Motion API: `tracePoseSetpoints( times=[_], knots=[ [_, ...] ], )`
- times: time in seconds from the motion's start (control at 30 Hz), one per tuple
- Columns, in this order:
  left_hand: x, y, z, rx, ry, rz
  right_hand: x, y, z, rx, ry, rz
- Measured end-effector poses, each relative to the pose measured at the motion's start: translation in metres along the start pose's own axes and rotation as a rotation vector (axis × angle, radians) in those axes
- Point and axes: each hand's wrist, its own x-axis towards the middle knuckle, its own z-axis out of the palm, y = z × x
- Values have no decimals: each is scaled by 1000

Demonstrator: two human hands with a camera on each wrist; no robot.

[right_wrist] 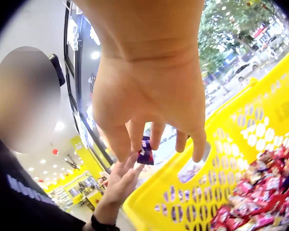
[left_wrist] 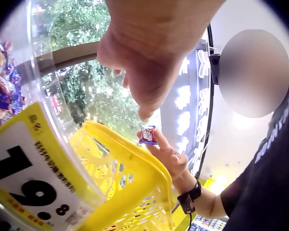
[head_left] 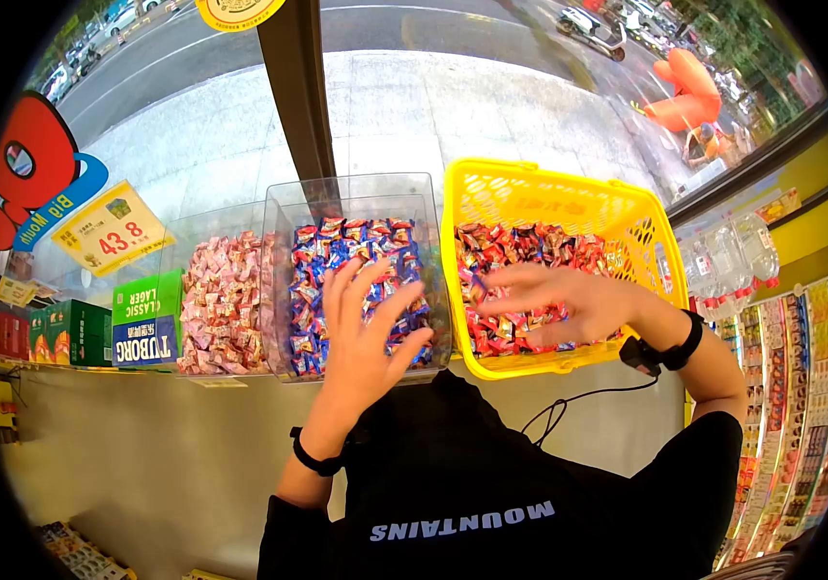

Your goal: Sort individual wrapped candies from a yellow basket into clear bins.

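Observation:
My left hand (head_left: 366, 333) hovers over a clear plastic bin (head_left: 436, 329), fingers spread and nothing in them. Blue-and-red wrapped candies (head_left: 313, 290) fill that bin. Over a yellow basket (head_left: 660, 242), my right hand (head_left: 569, 304) pinches a single purple wrapped candy (right_wrist: 145, 151) at its fingertips. The left wrist view shows this candy (left_wrist: 148, 135) in front of the basket's corner. Many red and dark wrapped candies (head_left: 506, 242) lie inside the basket, partly hidden by the right hand.
Left of the clear bin is another one with pink wrapped candies (head_left: 221, 300), then a green Tuborg box (head_left: 148, 314). A price tag (left_wrist: 33, 178) hangs on the bin's front. Clear bottles (head_left: 733, 256) stand right of the basket. A window post (head_left: 293, 97) rises behind.

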Motion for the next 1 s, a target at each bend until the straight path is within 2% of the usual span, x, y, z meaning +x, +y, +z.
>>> tracePoseSetpoints(
  times=[0.03,0.13,0.2,0.33,0.37,0.47,0.5,0.73,0.87,0.93,1.0],
  knots=[
    [5,7,2,11,18,46,3,-6,6,24,-38,-22],
    [15,21,3,-31,-90,186,8,-14,22,96,-89,-52],
    [16,23,5,-87,-83,179,8,-17,26,134,-93,-50],
    [13,24,10,-106,-12,120,9,-15,34,49,61,3],
    [11,21,12,-101,0,110,14,-18,40,14,215,3],
    [7,21,15,-122,15,78,21,-11,54,-267,477,43],
    [6,21,15,-137,12,73,23,-8,61,-358,563,-6],
    [-6,21,12,-190,-62,8,31,-1,76,-497,524,-93],
    [-15,22,8,-178,-110,9,35,-6,85,-420,505,-104],
    [-18,19,6,-152,-80,31,34,-10,93,-370,532,-91],
    [-20,17,1,-110,-45,41,33,-8,100,-452,576,-76]
  ],
)
